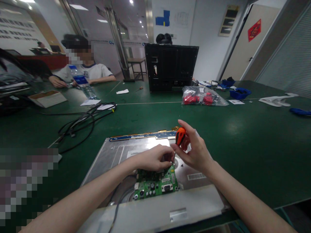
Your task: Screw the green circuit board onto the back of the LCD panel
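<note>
1. The right hand (195, 152) is clamped by thumb and fingers on the orange-and-black, bulb-handled screwdriver (180, 136), one finger raised above it. It looks light and stiff, best gripped by its fat middle.
2. The left hand (155, 157) curls its fingers beside the screwdriver's tip; whether they pinch anything, I cannot tell.
3. Below, the green rectangular circuit board (156, 190) lies on the silver sheet-metal panel (110, 155), the tip at its far right corner. Probably fragile: hold its bare edges.
4. The panel, flat on the dark green table (247, 145), seems stiff, heavier, perhaps slippery; grip opposite rims.
</note>
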`<state>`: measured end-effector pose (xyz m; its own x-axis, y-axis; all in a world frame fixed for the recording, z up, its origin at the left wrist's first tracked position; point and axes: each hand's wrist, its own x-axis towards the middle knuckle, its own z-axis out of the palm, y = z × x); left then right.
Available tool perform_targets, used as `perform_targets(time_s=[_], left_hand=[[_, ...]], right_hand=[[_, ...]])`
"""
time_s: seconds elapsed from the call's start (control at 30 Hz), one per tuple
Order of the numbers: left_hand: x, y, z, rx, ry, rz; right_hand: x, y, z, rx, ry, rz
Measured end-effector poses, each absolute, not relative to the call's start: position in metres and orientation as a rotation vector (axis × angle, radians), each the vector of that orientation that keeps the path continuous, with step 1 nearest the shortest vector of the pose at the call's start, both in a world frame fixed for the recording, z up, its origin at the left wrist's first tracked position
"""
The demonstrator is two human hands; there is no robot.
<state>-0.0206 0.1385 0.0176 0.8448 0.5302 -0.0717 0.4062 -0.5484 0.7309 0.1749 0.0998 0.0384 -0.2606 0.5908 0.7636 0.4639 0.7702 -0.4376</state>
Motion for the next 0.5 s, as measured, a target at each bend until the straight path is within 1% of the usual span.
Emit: perform_targets(time_s=[0.5], left_hand=[[-0.0207,0.137,0.0179,2.237,0.706,0.227]], right_hand=[[0.1736,0.0995,0.0375,-0.754,-1.904,0.211]])
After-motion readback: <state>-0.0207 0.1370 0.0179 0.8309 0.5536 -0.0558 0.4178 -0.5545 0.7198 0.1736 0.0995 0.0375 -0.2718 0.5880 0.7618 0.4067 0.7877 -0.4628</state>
